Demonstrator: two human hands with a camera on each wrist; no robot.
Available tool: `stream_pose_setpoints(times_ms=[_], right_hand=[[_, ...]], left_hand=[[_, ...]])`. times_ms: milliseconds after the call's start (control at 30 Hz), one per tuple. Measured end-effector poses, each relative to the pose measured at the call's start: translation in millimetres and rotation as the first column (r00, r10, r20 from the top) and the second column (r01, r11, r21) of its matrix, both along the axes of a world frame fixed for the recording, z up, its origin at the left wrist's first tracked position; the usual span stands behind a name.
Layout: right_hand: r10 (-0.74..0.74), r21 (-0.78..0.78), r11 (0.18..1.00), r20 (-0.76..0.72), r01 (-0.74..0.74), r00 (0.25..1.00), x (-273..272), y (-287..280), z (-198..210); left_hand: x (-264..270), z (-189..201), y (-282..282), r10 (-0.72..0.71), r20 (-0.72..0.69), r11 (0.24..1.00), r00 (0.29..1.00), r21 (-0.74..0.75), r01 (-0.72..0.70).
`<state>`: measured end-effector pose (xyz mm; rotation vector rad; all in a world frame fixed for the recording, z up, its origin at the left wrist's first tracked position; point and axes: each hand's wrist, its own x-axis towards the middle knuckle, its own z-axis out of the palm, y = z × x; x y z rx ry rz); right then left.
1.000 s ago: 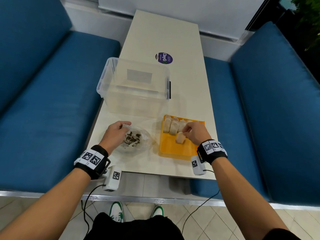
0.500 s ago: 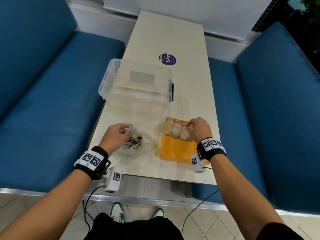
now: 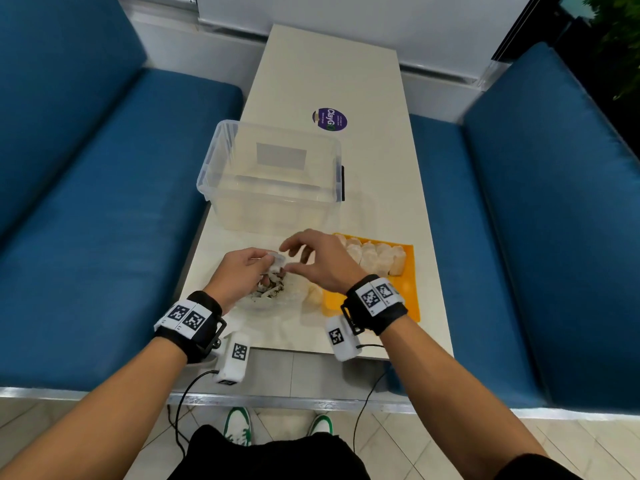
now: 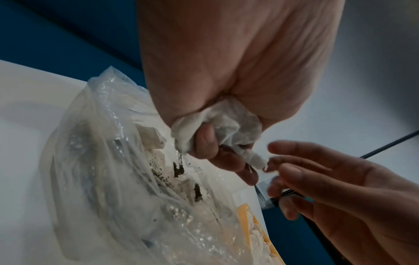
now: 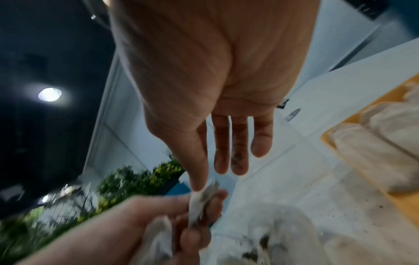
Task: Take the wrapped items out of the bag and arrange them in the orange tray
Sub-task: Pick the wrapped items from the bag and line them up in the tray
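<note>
Orange tray (image 3: 403, 296) at 3 o'clock of the clear plastic bag (image 3: 277, 296), head view; row of wrapped items (image 3: 372, 256) along its far edge, one more wrapped piece (image 3: 313, 295) at its near-left corner, just beside the bag. Left hand (image 3: 239, 275) curled round a white wrapped item (image 3: 277, 261), lifted just above the bag mouth. Right hand (image 3: 318, 259) at 3 o'clock of that item, fingers spread and relaxed, holding nothing, thumb tip near the wrapper. Clear storage box (image 3: 273, 174) at 12 o'clock of both hands, purple sticker (image 3: 330, 118) beyond it on the pale table (image 3: 381, 188).

Left wrist view: wrapped item (image 4: 217, 125) crumpled in the left fist (image 4: 226, 71), twisted tail pointing toward 4 o'clock, its tip touching or nearly touching the fingertips (image 4: 278, 159) of the right hand (image 4: 340, 188). Bag (image 4: 113, 179) below, at 7 o'clock, dark crumbs inside.

Right wrist view: right hand (image 5: 215, 89) flat and extended, dark smudges on the fingers (image 5: 238, 157); thumb meeting the wrapper end (image 5: 199, 200) at 6 o'clock, held up by the left hand (image 5: 136, 224). Tray (image 5: 340, 130) at 3 o'clock.

Judged step: handover, left to right. Item's long axis aimed at the right hand, already the nearer one to the tray; pinch on the twisted tail needed next, then carry toward 3 o'clock.
</note>
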<state>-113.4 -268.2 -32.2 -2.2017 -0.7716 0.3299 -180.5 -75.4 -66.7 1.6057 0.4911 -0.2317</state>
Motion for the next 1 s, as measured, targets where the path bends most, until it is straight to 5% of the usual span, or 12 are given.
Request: stream_pose_setpoints(times_ms=[200, 367, 567, 767, 1000], right_hand=[[-0.038, 0.016, 0.999, 0.048, 0.037, 0.998, -13, 22, -11], [-0.228, 0.086, 0.968, -0.082, 0.234, 0.970, -16, 26, -11], [-0.248, 0.131, 0.948, -0.265, 0.290, 0.932, -24, 30, -8], [-0.152, 0.059, 0.986, -0.059, 0.155, 0.987, -29, 32, -7], [-0.211, 0.085, 0.975, 0.071, 0.205, 0.975, -27, 36, -8]], left_hand=[[-8, 10, 5, -0.012, -0.012, 0.996, 1.000, -0.087, 0.011], [-13, 15, 13, -0.024, -0.007, 0.974, 1.000, -0.225, 0.022], [-19, 14, 14, -0.016, 0.067, 0.990, 0.998, -0.138, 0.025], [-19, 7, 18, 0.007, 0.051, 0.997, 0.999, -0.078, -0.003], [-24, 6, 17, -0.056, 0.115, 0.997, 0.992, -0.038, 0.061]])
